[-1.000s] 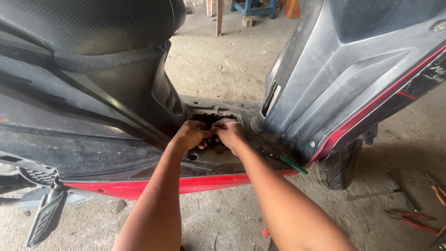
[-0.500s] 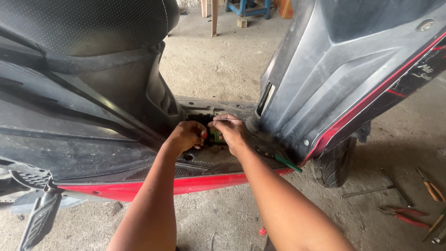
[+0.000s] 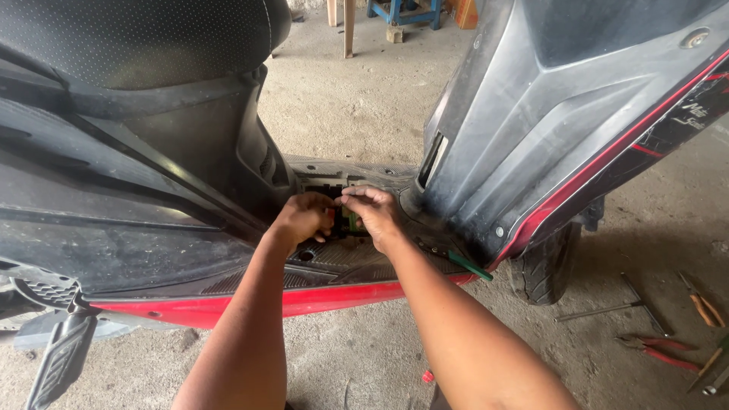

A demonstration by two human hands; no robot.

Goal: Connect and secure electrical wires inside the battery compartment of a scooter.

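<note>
Both hands work inside the open compartment (image 3: 334, 186) in the scooter's footboard (image 3: 357, 258), near its far edge, between the seat body (image 3: 152, 152) and the front leg shield (image 3: 562, 129). The left hand (image 3: 304, 219) is curled shut, its fingertips pinching a small dark part (image 3: 343, 225) with a green patch, seated in the opening. The right hand (image 3: 373, 212) closes over the same part from the other side, fingers bent down on its top. This looks like the step of working a fitting free or seating it; the next move would call for a steady two-sided hold and a straight pull or push, since the recess is tight. The part is mostly hidden by fingers. A green-handled screwdriver (image 3: 456, 260) lies on the footboard's right edge. On the concrete floor (image 3: 364, 99) to the right lie a T-handle wrench (image 3: 630, 304) and red-handled pliers (image 3: 661, 351).
</note>
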